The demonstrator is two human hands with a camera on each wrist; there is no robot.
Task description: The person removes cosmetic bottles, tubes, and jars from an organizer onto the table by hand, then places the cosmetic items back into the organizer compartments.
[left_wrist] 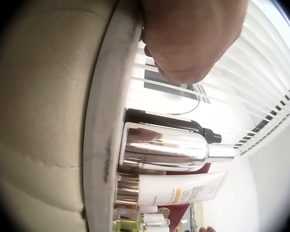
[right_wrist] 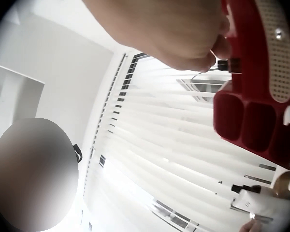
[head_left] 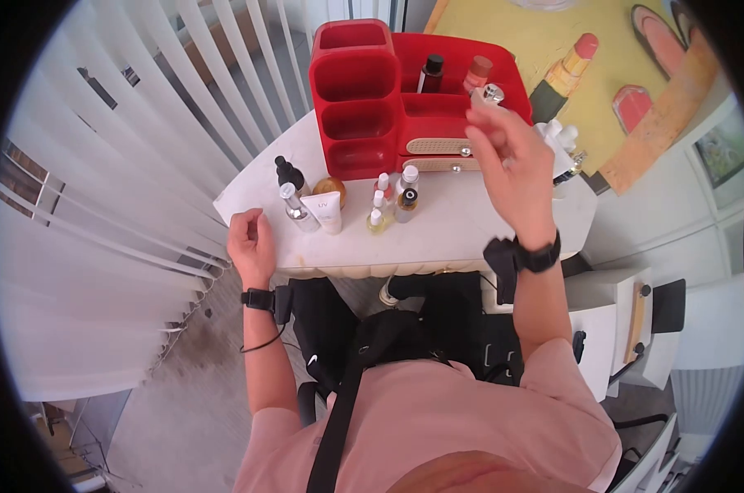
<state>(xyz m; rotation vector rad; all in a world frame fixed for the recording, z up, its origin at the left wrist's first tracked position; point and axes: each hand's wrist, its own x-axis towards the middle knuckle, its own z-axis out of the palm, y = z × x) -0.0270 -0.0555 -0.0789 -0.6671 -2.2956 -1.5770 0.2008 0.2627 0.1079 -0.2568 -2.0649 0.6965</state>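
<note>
1. Two hands were at the table (head_left: 450, 222): the right hand (head_left: 516, 160) bent its fingers beside a silver-capped bottle (head_left: 493, 94) at the red organizer (head_left: 458, 46), rear section; whether it gripped the bottle could not be told
2. The left hand (head_left: 251, 246) lay at the table edge, loosely curled, holding nothing visible
3. Step in hand, by judgement: setting bottles into the organizer; the next move called for standing that bottle steady
4. Right fingertips and bottle base were hidden; the right wrist view cut off the organizer
</note>
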